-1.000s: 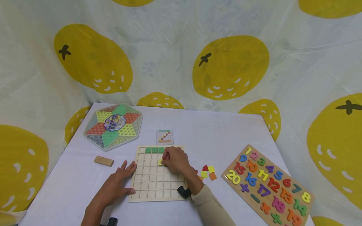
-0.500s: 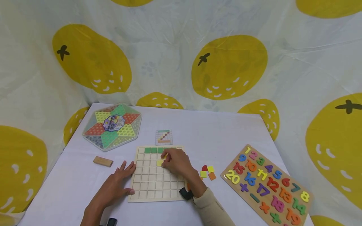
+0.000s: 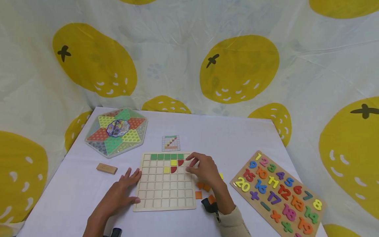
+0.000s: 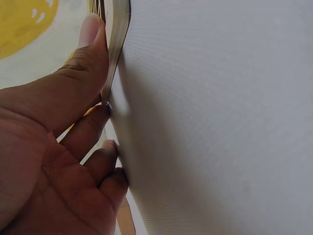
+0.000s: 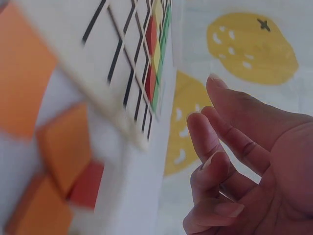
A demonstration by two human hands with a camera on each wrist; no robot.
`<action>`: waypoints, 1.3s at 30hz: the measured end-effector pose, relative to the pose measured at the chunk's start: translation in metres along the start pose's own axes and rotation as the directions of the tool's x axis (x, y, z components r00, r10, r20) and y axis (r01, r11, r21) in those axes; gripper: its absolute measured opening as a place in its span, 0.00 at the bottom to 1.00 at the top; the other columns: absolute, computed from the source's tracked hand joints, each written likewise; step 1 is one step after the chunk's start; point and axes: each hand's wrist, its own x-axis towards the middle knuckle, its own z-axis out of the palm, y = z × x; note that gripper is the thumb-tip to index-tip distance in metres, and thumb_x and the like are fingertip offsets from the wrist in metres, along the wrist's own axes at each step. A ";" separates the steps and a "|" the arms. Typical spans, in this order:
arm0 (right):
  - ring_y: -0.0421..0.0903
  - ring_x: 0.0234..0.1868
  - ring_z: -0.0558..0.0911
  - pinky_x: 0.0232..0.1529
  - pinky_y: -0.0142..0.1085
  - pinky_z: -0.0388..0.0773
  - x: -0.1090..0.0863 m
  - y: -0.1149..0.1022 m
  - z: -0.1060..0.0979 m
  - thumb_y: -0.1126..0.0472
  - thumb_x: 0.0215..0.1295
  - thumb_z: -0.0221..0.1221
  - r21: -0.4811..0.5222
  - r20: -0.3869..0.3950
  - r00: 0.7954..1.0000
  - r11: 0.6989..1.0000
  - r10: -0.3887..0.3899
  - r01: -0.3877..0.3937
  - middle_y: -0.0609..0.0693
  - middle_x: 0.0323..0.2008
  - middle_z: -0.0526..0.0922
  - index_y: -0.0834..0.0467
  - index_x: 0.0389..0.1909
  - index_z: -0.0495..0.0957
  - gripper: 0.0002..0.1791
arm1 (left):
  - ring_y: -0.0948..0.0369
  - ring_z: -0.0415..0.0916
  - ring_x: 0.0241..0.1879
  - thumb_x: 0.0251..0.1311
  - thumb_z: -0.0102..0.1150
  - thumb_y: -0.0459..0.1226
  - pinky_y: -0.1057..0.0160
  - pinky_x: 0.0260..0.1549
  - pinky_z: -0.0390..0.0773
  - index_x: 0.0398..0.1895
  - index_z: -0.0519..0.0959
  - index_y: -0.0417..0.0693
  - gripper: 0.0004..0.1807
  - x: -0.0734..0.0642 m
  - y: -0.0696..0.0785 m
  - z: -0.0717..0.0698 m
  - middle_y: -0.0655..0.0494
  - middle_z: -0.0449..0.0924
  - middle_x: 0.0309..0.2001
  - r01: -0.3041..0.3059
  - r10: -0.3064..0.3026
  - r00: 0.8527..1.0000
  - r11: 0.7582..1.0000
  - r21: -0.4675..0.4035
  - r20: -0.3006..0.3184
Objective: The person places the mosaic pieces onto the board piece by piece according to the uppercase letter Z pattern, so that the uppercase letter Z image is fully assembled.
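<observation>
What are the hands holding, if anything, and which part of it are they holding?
The right hand holds nothing. The left hand isn't gripping anything either; it just touches the left edge of the wooden grid board.

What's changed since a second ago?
The right hand has moved right, from above the middle of the grid board to its right edge, and now holds no visible piece. Two red pieces, not visible on the grid board earlier, now show beside two yellow tiles.

The left hand stays at its left edge; the pattern card hasn't moved.
</observation>
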 end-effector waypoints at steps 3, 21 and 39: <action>0.45 0.29 0.76 0.21 0.32 0.74 -0.003 0.009 -0.006 0.56 0.62 0.76 0.001 -0.019 0.998 0.998 0.055 -0.055 0.42 0.34 0.84 0.46 0.52 0.86 0.18 | 0.37 0.47 0.85 0.42 0.86 0.43 0.28 0.79 0.53 0.81 0.65 0.48 0.59 0.000 0.000 0.000 0.50 0.61 0.82 0.002 -0.002 1.000 1.000 0.012 -0.001; 0.45 0.38 0.76 0.35 0.36 0.77 -0.026 0.048 -0.013 0.57 0.52 0.82 -0.099 0.039 0.985 0.981 0.170 -0.165 0.45 0.33 0.81 0.50 0.39 0.87 0.15 | 0.37 0.47 0.85 0.42 0.85 0.42 0.27 0.78 0.53 0.81 0.65 0.49 0.59 0.000 0.001 -0.001 0.50 0.61 0.83 0.015 -0.015 1.000 1.000 0.012 0.004; 0.44 0.29 0.76 0.28 0.34 0.74 -0.025 0.044 -0.004 0.61 0.57 0.78 -0.054 0.073 0.994 0.995 0.082 -0.078 0.43 0.26 0.79 0.50 0.32 0.82 0.13 | 0.38 0.47 0.85 0.42 0.86 0.43 0.27 0.78 0.55 0.82 0.65 0.49 0.59 0.001 -0.001 0.002 0.51 0.61 0.82 0.004 -0.004 1.000 1.000 0.028 0.003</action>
